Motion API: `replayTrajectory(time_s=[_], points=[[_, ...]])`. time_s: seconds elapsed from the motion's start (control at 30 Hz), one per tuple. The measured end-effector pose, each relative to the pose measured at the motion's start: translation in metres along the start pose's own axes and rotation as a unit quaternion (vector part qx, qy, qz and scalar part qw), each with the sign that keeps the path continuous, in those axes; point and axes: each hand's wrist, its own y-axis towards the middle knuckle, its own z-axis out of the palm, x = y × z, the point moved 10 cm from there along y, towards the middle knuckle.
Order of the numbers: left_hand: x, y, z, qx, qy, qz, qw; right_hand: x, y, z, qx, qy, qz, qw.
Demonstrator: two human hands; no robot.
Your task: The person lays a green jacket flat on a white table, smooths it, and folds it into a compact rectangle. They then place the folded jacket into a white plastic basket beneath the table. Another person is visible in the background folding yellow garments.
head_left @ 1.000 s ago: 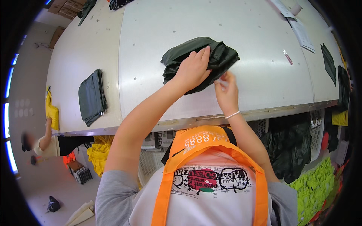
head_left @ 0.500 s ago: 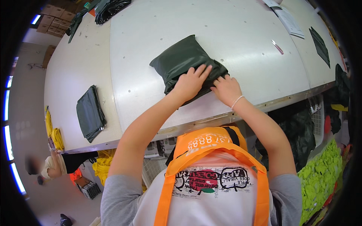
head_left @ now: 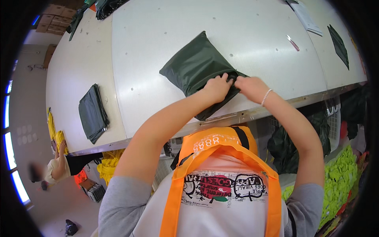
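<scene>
A plump dark green pouch of thin, glossy material (head_left: pixel 199 63) lies at an angle on the table in front of me. Its open end points toward my right side, and one corner reaches the table's front edge. My left hand (head_left: pixel 217 88) grips the rim of that open end, fingers bent into the fold. Close beside it, my right hand (head_left: pixel 252 87) pinches the pouch's right-hand corner, its fingertips partly hidden by the hand itself. What fills the pouch cannot be seen.
Folded dark green pieces are stacked (head_left: pixel 93 113) at left. Red-handled snips (head_left: pixel 293 43), papers (head_left: pixel 306 17) and a flat dark green piece (head_left: pixel 338 46) lie at right. Lime-green cloth (head_left: pixel 339 183) is heaped below right. Another person (head_left: pixel 58 168) handles yellow cloth (head_left: pixel 59 141) at far left.
The pouch has turned, its open end coming nearer the table's front edge. Both hands have shifted right along the rim, and my right hand has closed on the corner.
</scene>
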Motion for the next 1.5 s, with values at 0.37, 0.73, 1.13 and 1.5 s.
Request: replayTrajectory(time_s=[0.37,0.73,1.13,1.5], points=[[0.031,0.050,-0.017,-0.100,-0.089,-0.067,0.989,0.054,-0.001,0.064,-0.140,0.255,0.155,0.944],[0.042,0.064,-0.044,-0.189,-0.161,-0.054,0.967,0.018,-0.008,-0.002,-0.126,0.202,0.073,0.969],[-0.010,-0.044,-0.048,-0.331,-0.213,0.064,0.917,-0.019,-0.025,-0.002,-0.143,0.295,0.069,0.942],[-0.066,0.026,-0.006,-0.101,-0.153,0.184,0.966,-0.023,-0.050,0.003,-0.068,0.250,-0.025,0.966]])
